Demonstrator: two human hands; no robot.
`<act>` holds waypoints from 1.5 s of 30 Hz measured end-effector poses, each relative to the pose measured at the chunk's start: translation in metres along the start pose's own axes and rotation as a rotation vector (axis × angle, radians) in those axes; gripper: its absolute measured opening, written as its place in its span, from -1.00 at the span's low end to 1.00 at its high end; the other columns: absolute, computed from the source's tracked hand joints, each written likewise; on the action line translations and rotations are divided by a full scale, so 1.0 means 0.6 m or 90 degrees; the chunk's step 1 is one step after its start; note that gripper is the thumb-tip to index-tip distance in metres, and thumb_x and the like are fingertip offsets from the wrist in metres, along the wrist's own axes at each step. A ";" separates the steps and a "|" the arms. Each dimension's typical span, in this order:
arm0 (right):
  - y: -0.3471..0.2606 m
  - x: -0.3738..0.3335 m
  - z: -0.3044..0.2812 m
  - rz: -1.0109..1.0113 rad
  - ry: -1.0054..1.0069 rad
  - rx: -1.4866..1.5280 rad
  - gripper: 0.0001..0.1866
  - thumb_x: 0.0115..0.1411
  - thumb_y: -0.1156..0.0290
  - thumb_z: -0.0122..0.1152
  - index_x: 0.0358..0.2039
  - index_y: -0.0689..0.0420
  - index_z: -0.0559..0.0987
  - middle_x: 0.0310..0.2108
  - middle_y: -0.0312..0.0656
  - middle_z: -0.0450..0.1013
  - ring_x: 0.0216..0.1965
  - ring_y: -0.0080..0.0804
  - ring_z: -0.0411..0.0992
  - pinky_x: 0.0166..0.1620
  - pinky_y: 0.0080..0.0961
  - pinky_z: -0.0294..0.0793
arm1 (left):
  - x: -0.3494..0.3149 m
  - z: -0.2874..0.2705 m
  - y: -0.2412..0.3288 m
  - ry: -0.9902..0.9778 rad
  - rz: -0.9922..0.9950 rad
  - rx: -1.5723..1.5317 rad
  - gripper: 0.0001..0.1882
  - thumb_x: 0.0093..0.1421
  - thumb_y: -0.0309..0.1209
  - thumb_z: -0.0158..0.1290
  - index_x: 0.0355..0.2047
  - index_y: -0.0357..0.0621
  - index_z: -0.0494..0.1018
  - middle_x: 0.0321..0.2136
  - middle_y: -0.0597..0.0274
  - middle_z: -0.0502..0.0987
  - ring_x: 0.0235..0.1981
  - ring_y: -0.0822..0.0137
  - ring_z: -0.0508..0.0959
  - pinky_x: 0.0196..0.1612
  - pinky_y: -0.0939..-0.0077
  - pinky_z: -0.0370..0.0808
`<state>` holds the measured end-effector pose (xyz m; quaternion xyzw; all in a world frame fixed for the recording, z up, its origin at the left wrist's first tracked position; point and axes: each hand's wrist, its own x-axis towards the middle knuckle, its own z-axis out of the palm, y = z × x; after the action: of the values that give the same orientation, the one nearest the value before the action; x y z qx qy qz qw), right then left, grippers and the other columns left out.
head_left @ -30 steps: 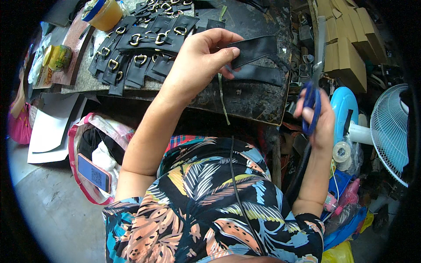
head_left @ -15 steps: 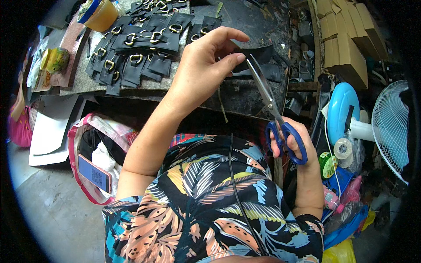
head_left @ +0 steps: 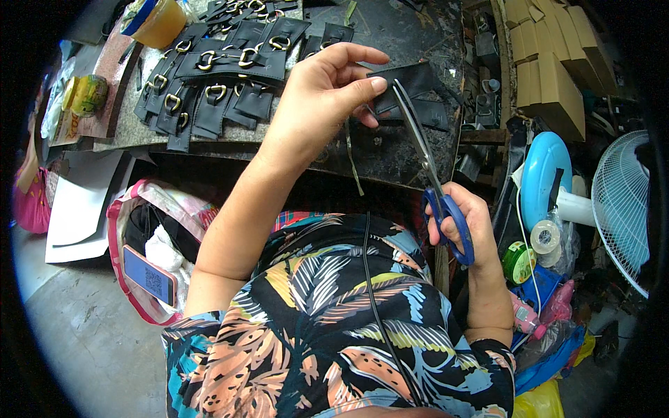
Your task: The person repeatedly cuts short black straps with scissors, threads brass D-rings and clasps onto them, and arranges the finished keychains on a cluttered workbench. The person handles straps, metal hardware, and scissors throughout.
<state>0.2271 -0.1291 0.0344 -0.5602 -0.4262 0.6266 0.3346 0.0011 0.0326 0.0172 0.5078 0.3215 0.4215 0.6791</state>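
My left hand (head_left: 317,97) is over the front part of the dark worktable, with thumb and fingers closed on the edge of a flat black leather-like piece (head_left: 412,78). My right hand (head_left: 472,216) grips a pair of scissors (head_left: 421,145) by its blue handles, fingers through the loops. The blades point up and away, pressed nearly together, and their tips lie at the near edge of the black piece. Another flat black piece (head_left: 428,115) rests on the table just behind the blades. Whether a thread lies between the tips is too small to tell.
Left on the table are several black straps with metal rings (head_left: 230,64), a jar of amber paste (head_left: 159,24) and a yellow jar (head_left: 87,95). Cardboard boxes (head_left: 550,104) and a blue-and-white fan (head_left: 624,202) stand right. A phone (head_left: 150,275) lies on an open bag at lower left.
The black piece has turned so its flat face shows more. The scissor blades have closed from slightly apart, and my right hand has shifted a little left.
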 end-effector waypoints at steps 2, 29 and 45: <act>-0.001 -0.001 0.003 -0.001 0.012 -0.012 -0.24 0.11 -0.30 0.40 -0.24 0.27 0.49 -0.54 -0.33 0.43 -0.60 -0.64 0.43 -0.51 -0.77 0.31 | 0.000 0.000 -0.001 0.001 -0.002 -0.032 -0.61 0.29 -0.50 0.20 0.09 -0.36 0.46 -0.38 0.24 0.61 -0.46 0.52 0.62 -0.40 0.66 0.60; -0.010 0.038 -0.048 -0.272 0.154 0.048 -0.35 0.15 -0.16 0.43 -0.12 0.19 0.47 -0.36 -0.23 0.53 -0.33 -0.57 0.50 -0.21 -0.58 0.48 | -0.026 -0.009 0.009 -0.064 -0.011 -0.194 -0.65 0.29 -0.54 0.16 0.07 -0.32 0.48 -0.36 0.29 0.56 -0.46 0.53 0.58 -0.41 0.64 0.60; -0.055 0.088 0.015 -0.334 0.236 0.090 -0.63 0.01 0.51 0.46 -0.16 0.12 0.51 -0.28 -0.36 0.42 -0.26 -0.63 0.39 -0.14 -0.67 0.40 | -0.055 0.032 0.022 -0.166 0.009 0.259 -0.59 0.27 -0.36 0.23 0.07 -0.31 0.53 -0.18 0.18 0.62 -0.15 0.34 0.59 -0.01 0.50 0.48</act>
<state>0.2084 -0.0692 0.0425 -0.5113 -0.4433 0.4345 0.5943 0.0004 -0.0033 0.0355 0.6864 0.3057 0.2836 0.5958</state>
